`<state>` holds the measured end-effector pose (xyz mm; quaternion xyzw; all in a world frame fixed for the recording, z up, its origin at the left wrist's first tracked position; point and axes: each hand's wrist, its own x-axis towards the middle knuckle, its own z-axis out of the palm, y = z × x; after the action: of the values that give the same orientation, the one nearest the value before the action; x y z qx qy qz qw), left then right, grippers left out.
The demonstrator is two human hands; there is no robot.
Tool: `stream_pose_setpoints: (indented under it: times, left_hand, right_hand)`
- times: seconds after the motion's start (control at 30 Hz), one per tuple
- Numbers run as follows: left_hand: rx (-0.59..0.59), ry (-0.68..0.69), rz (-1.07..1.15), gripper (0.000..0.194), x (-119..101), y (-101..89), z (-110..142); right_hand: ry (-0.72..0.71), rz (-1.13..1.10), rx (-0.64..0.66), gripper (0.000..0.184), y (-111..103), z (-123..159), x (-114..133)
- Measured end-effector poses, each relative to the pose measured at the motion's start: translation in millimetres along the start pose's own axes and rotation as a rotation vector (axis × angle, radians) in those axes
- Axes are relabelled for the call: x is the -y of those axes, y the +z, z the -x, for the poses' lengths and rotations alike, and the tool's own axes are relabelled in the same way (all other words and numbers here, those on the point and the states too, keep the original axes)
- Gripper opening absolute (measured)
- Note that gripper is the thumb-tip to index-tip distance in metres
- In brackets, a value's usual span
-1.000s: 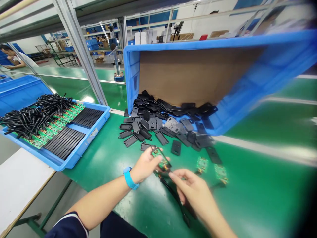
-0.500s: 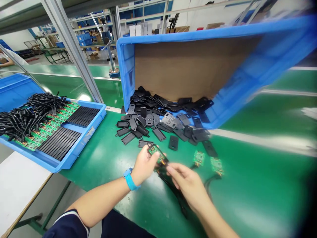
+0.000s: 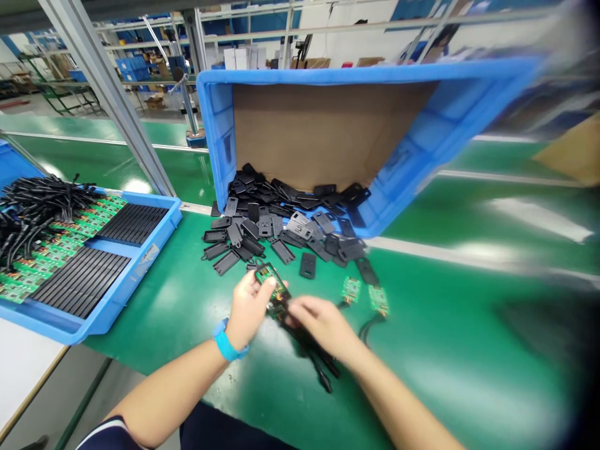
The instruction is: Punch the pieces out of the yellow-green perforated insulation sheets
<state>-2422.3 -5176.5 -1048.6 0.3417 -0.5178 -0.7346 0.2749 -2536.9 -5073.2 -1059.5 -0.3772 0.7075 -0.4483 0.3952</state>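
My left hand (image 3: 248,309), with a blue band at the wrist, grips a black plastic case with a green circuit board (image 3: 266,272) lying in it, the thumb pressed on the board. At the board's lower end my right hand (image 3: 323,325) is closed, its fingertips pinching around where the black cables (image 3: 315,357) come off; the exact contact is blurred. The cables trail below the right hand toward the table. Two loose circuit boards, a nearer one (image 3: 379,300) and another (image 3: 351,289), lie to the right with cables attached. Past my hands is a pile of black plastic cases (image 3: 253,228).
A large blue crate (image 3: 216,134) lies tipped on its side, black cases spilling from it onto the green table (image 3: 450,325). On the left, a blue tray (image 3: 169,219) holds rows of circuit boards with cables and stacked black strips. A metal post (image 3: 107,94) rises behind it.
My view has turned to the right, so everything sits further left. Both hands stay on the circuit board and its case; the cable ends below show more clearly.
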Motion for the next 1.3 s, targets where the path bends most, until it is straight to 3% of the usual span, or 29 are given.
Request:
stream_pose_setpoints:
  times: [0.1, 0.17, 0.27, 0.43, 0.6, 0.7, 0.8, 0.97, 1.07, 1.13, 1.23, 1.3]
  left_hand:
    - [0.019, -0.194, 0.175, 0.022, -4, -4.2, -8]
    - [0.091, -0.328, 0.222, 0.023, -2, -5.8, -10]
    - [0.159, -0.408, 0.228, 0.028, 5, -6.5, -11]
    - [0.234, -0.427, 0.272, 0.023, 10, -5.6, -13]
    - [0.279, -0.353, 0.218, 0.025, 15, 0.0, -9]
    - [0.315, -0.291, 0.152, 0.033, 18, 4.0, -4]
    - [0.363, -0.220, 0.045, 0.042, 18, 6.4, 2]
    - [0.406, -0.037, -0.257, 0.048, 12, 6.0, 11]
    - [0.403, 0.047, -0.349, 0.041, 11, 4.1, 12]
    - [0.430, 0.079, -0.395, 0.040, 13, 3.8, 13]
    - [0.479, 0.042, -0.382, 0.047, 16, 6.5, 17]
    - [0.485, -0.019, -0.318, 0.049, 18, 8.3, 21]
  right_hand:
    - [-0.218, 0.404, -0.005, 0.033, -36, -32, -4]
    - [-0.235, 0.637, 0.007, 0.039, -57, -54, -7]
    - [-0.187, 0.703, 0.084, 0.034, -72, -78, -10]
    - [-0.101, 0.592, 0.037, 0.009, -73, -77, -6]
    - [0.000, 0.336, -0.110, 0.026, -59, -42, 8]
    - [0.063, 0.085, -0.184, 0.039, -35, -22, 15]
    - [0.152, -0.209, -0.263, 0.040, -10, -10, 21]
    - [0.121, -0.224, -0.384, 0.033, 2, -1, 29]
    - [0.059, -0.238, -0.344, 0.032, -4, 1, 28]
    - [0.032, -0.342, -0.239, 0.031, -7, 1, 25]
    - [0.052, -0.441, -0.069, 0.034, -5, 1, 22]
    - [0.079, -0.408, -0.079, 0.034, -1, 2, 23]
